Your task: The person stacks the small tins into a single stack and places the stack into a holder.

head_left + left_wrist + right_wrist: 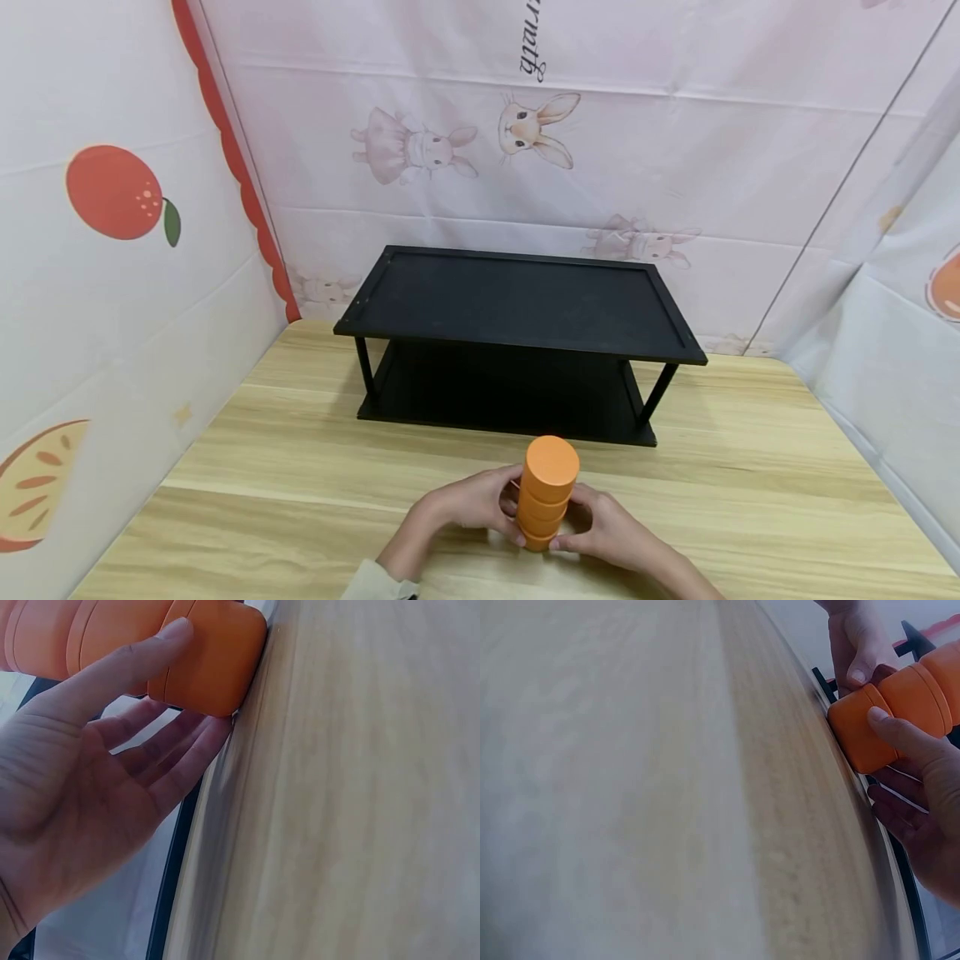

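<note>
An orange stack of round, cylindrical pieces (550, 468) stands upright on the wooden table, with grooves ringing it where the pieces meet. From its left side my left hand (474, 502) holds the lower part between thumb and fingers. My right hand (613, 533) grips the same part from the right, its thumb near the base. In the left wrist view, the left thumb lies across the lowest piece (217, 656) and the fingers reach behind it. The right wrist view shows both thumbs against the bottom piece (859, 735), which appears to touch the tabletop.
Behind the stack, a black two-tier shelf (517, 300) stands on the wooden table (300, 467). Its slim posts (658, 392) hold the upper board above the lower one. Printed cloth (420, 67) hangs at the back and along both sides.
</note>
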`<action>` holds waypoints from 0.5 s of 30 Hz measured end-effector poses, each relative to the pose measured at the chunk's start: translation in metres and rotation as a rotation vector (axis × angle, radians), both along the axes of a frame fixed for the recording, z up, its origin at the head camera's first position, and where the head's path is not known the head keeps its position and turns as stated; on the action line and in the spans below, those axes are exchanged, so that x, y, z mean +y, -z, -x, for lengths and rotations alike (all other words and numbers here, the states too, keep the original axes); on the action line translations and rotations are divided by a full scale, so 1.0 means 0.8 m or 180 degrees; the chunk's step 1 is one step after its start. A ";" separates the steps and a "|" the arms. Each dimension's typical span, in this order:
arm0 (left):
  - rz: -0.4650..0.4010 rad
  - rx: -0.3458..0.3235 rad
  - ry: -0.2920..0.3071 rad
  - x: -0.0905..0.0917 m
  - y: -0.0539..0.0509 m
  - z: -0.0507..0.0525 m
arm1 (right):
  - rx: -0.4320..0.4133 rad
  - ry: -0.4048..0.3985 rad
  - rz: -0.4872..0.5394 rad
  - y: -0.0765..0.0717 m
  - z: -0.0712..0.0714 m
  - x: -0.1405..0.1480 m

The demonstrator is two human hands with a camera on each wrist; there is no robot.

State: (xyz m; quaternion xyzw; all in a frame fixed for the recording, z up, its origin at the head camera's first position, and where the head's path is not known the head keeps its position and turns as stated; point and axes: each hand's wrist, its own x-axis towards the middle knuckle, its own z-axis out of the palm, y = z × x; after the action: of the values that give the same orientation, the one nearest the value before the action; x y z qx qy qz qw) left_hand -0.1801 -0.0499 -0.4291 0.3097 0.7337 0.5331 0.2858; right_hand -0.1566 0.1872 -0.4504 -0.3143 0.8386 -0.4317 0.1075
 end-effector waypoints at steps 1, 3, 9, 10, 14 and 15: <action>0.0007 0.0000 -0.0003 0.000 0.001 0.000 | 0.0003 -0.0003 -0.0005 0.000 0.000 0.000; 0.0031 -0.0005 -0.0021 -0.001 0.002 0.000 | 0.0010 -0.0010 -0.0017 0.001 0.000 0.000; 0.0086 -0.0053 -0.0055 -0.001 0.002 -0.001 | -0.0007 -0.0012 -0.0026 0.002 0.000 0.000; 0.0087 -0.0050 -0.0048 -0.001 0.002 -0.001 | -0.0011 -0.0011 -0.0026 0.002 0.000 0.000; 0.0064 -0.0031 -0.0024 0.000 0.002 0.000 | -0.0008 -0.0010 -0.0033 0.002 0.001 -0.001; 0.0057 -0.0026 -0.0018 0.000 0.001 0.000 | 0.0000 -0.0009 -0.0037 0.001 0.001 -0.001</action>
State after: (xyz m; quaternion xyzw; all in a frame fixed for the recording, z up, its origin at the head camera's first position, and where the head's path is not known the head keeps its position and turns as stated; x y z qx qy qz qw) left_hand -0.1799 -0.0499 -0.4303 0.3029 0.7381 0.5285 0.2901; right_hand -0.1574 0.1867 -0.4515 -0.3148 0.8407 -0.4267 0.1099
